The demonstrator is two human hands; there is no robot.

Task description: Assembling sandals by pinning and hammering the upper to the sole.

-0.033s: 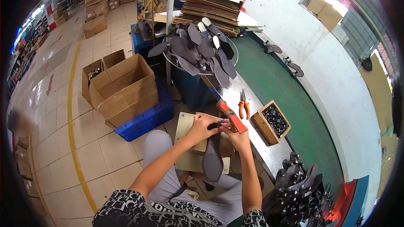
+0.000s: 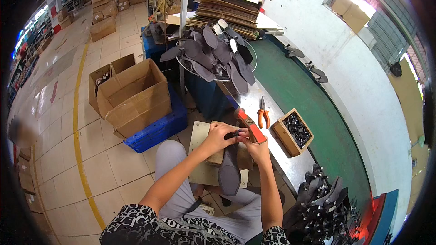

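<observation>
A dark grey shoe sole (image 2: 229,176) lies lengthwise over a wooden block (image 2: 245,159) between my knees, its wide end toward me. Bent over its far end, my left hand (image 2: 219,137) pinches a small black piece (image 2: 230,135), mostly covered by fingers. Close against it, my right hand (image 2: 255,147) has its fingertips at the same spot. A red hammer (image 2: 252,128) rests in the right hand, its head slanting up over the fingers and its handle largely hidden. Beneath the block is a cream board (image 2: 198,141).
Orange-handled pliers (image 2: 263,114) and a wooden box (image 2: 287,137) of small black parts lie on the metal bench edge. Beyond, a wire basket (image 2: 255,59) holds many soles. Black heeled pieces (image 2: 318,204) pile up at right. Cardboard boxes (image 2: 136,95) sit in a blue crate (image 2: 156,129) at left.
</observation>
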